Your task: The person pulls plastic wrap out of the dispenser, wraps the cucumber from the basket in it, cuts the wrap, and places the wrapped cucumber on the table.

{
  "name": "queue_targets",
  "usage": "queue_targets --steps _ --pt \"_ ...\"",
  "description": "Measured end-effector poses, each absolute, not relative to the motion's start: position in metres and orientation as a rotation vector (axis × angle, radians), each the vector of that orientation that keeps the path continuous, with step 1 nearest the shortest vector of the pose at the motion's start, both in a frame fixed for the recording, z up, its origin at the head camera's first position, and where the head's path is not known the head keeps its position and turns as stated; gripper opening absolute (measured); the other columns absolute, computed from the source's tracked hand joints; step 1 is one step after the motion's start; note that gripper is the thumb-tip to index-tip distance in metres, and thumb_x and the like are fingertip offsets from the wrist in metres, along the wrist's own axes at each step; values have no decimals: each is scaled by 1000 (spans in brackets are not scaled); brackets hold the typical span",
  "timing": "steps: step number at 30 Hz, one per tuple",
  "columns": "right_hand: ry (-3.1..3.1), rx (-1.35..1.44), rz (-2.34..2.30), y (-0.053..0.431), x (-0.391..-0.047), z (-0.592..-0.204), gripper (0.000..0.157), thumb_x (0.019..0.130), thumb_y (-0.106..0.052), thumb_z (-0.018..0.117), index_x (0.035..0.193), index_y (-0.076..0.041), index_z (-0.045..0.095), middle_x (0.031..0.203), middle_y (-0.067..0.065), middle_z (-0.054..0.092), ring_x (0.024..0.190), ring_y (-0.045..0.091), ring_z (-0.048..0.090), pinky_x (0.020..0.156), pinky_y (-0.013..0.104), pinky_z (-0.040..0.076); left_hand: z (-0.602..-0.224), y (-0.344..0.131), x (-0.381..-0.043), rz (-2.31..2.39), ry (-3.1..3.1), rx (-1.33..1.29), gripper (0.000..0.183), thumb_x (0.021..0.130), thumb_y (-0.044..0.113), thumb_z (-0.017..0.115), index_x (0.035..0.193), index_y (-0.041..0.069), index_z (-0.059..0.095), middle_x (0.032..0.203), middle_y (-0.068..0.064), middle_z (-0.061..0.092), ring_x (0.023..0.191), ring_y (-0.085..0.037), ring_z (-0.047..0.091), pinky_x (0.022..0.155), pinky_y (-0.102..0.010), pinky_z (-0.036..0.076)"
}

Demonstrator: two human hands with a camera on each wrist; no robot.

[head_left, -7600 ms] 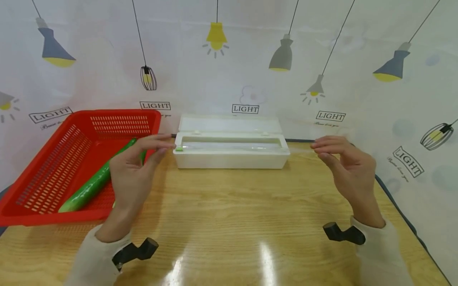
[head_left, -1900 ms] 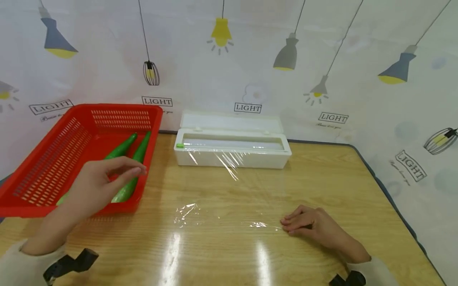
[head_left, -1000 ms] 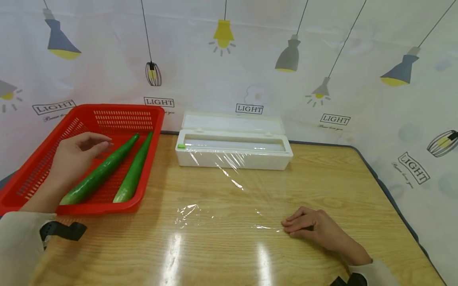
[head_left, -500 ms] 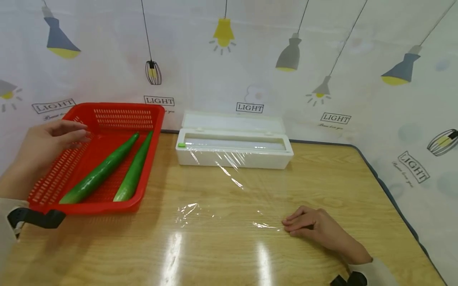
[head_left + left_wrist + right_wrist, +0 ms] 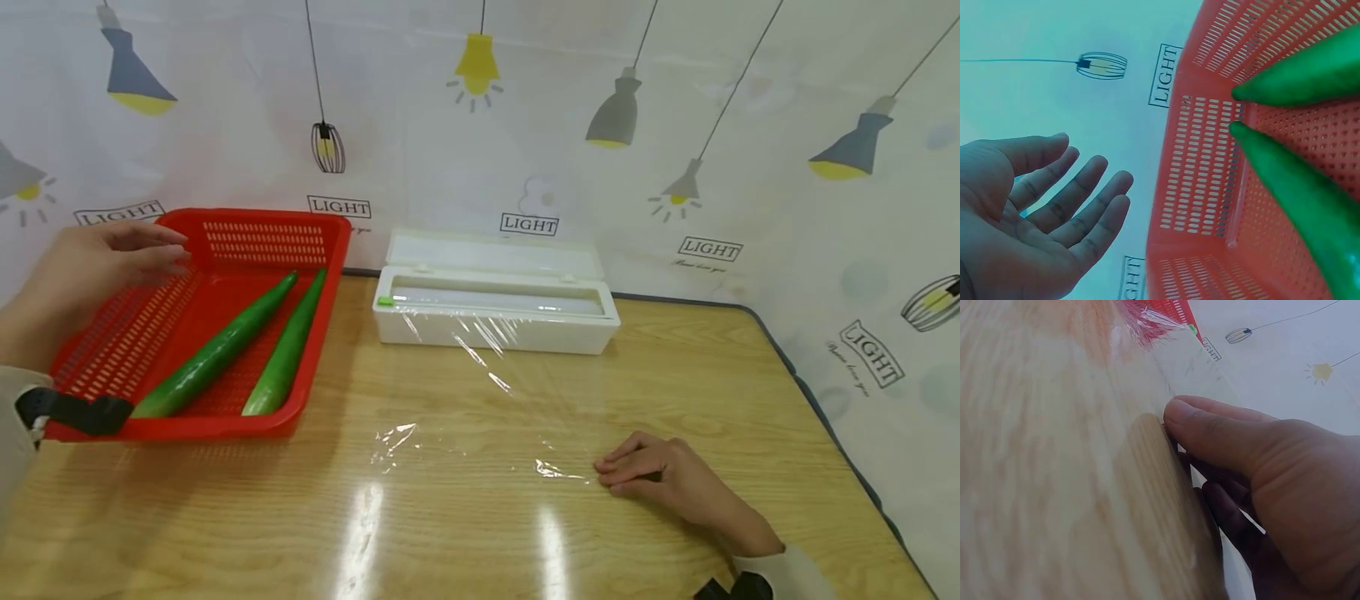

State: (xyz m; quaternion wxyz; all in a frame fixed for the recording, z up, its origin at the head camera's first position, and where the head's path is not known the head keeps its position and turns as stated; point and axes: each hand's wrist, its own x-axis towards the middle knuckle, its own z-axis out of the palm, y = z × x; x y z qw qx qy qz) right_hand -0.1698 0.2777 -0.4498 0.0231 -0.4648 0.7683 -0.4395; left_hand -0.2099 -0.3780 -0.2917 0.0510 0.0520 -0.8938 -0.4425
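My left hand [image 5: 105, 271] hovers over the left side of the red plastic basket [image 5: 330, 333], its fingers loosely spread and holding nothing; the left wrist view shows the same open palm. Two long green cucumbers [image 5: 213, 354] lie in the basket, apart from the hand. At the right of the table, my right hand [image 5: 675, 483] pinches a corner of clear plastic wrap [image 5: 495, 379] between thumb and fingers, low against the tabletop. The sheet stretches forward from a white wrap dispenser [image 5: 495, 333], whose lid stands up. Its outline is hard to see, apart from shiny creases.
A wooden table [image 5: 450, 533] carries everything, with its dark edge at the back and right. Behind it hangs a white backdrop [image 5: 420, 125] printed with lamps. A green slider [image 5: 386, 301] sits at the dispenser's left end.
Both hands were raised beside the dispenser; the wrap now extends toward me over the table. My left hand has moved left and up over the basket, while the right stays at the wrap's corner.
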Motion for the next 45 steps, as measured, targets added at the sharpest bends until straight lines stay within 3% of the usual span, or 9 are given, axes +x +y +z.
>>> queue_targets --steps 5,11,16,18,22,27,34,41,45 --pt "2389 -1343 -1338 279 -168 -450 25 78 -2 75 102 -9 75 105 5 70 98 19 61 80 22 50 -299 -374 -218 -1520 -2665 88 18 94 27 62 110 20 62 87 18 67 77 -2 66 67 -17 51" --pt "2401 -1297 -1332 278 -166 -449 23 79 -3 75 101 -10 76 105 4 69 98 18 61 80 22 50 -313 -370 -225 -1475 -2826 132 60 92 36 63 134 0 40 86 20 64 79 -2 65 70 -19 51" --pt "2411 -1296 -1330 278 -166 -447 23 79 -3 75 101 -11 76 105 3 69 97 17 62 79 22 51 -322 -373 -232 -1624 -2816 162 75 90 41 63 143 -2 31 92 21 61 85 0 65 75 -20 51" --pt "2408 -1272 -1331 278 -166 -446 22 80 -4 75 101 -12 76 105 3 69 97 17 62 79 22 51 -326 -373 -234 -1668 -2811 195 77 90 42 62 147 2 28 96 22 57 86 1 64 76 -20 51" --pt "2417 -1248 -1300 279 -168 -445 21 81 -8 74 101 -13 76 106 1 69 98 15 61 80 22 51 -333 -373 -236 -1781 -2757 274 67 93 37 60 148 10 31 98 24 56 87 2 63 79 -21 51" --pt "2436 -1245 -1298 280 -169 -446 20 81 -8 75 100 -14 76 105 0 70 97 15 62 80 22 50 -335 -368 -240 -1860 -2713 262 46 94 32 59 135 17 43 96 22 59 87 0 64 78 -23 52" --pt "2430 -1215 -1315 283 -167 -449 20 81 -8 74 100 -13 77 104 1 70 98 15 61 80 22 50 -341 -364 -247 -1752 -2884 222 71 94 32 60 148 1 25 108 12 59 94 -6 63 89 -36 49" --pt "2420 -1217 -1323 282 -166 -450 21 81 -7 74 101 -12 76 105 2 70 98 16 61 79 22 50 -350 -369 -248 -1701 -3059 252 80 92 38 61 148 -4 23 138 -20 41 108 -20 55 98 -48 41" --pt "2430 -1248 -1317 281 -166 -449 21 81 -6 74 100 -12 76 104 1 70 97 16 61 80 22 50 -355 -373 -247 -1706 -3124 240 78 92 35 64 145 -8 26 127 -10 51 99 -10 57 96 -44 44"
